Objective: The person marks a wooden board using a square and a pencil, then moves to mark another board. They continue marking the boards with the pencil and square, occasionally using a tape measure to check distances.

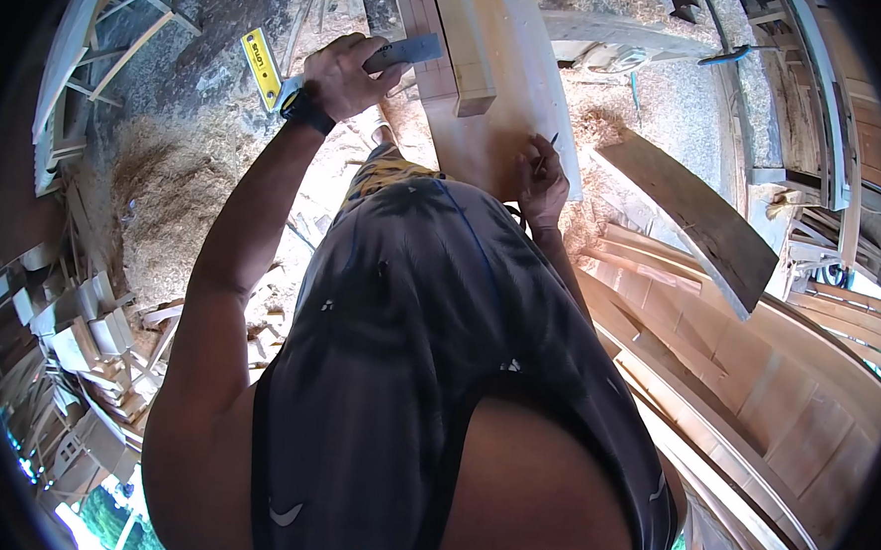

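Note:
My left hand (346,76), with a dark watch on its wrist, is closed around a flat metal ruler-like blade (412,51). The blade's end lies over a pale board (513,129) with thin marked lines, beside a thick wooden block (467,47) resting on that board. Near the board's right edge, my right hand (543,181) pinches a thin, dark-tipped stick like a pencil (554,140), pointing upward. A yellow tool marked LOTUS (260,66) shows just left of my left wrist.
Wood shavings (165,201) cover the ground on the left. Offcuts (88,346) are piled at lower left. A wide plank (698,214) slants across the right, above long stacked boards (753,391). A blue-handled tool (726,56) lies at upper right.

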Action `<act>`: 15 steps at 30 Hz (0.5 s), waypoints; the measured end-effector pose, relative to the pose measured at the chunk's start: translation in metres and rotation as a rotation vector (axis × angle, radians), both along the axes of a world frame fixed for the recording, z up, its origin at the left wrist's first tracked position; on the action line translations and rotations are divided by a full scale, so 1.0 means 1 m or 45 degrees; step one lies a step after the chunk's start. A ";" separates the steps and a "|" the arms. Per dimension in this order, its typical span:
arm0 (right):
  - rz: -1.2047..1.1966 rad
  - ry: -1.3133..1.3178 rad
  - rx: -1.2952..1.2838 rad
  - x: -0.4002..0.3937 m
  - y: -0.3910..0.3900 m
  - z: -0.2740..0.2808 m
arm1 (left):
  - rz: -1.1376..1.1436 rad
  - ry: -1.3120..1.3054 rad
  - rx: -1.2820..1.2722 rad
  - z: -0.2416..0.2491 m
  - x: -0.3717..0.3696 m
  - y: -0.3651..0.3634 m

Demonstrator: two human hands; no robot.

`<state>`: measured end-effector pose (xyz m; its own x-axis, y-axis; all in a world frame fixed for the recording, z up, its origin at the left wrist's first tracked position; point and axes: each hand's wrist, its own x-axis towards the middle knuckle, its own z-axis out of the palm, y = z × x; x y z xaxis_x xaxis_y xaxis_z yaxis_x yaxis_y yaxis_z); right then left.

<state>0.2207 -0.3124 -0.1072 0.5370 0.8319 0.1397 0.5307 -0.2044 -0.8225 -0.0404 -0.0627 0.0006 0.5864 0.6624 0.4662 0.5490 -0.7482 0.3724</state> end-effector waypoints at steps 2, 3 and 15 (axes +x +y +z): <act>-0.003 -0.006 0.000 0.000 0.000 0.000 | -0.001 -0.008 -0.002 0.001 0.000 0.000; -0.003 -0.010 -0.003 0.000 0.000 0.000 | 0.001 0.010 0.008 0.002 0.000 -0.001; -0.016 0.013 -0.036 0.000 0.000 -0.001 | -0.059 -0.086 -0.048 -0.013 -0.001 0.005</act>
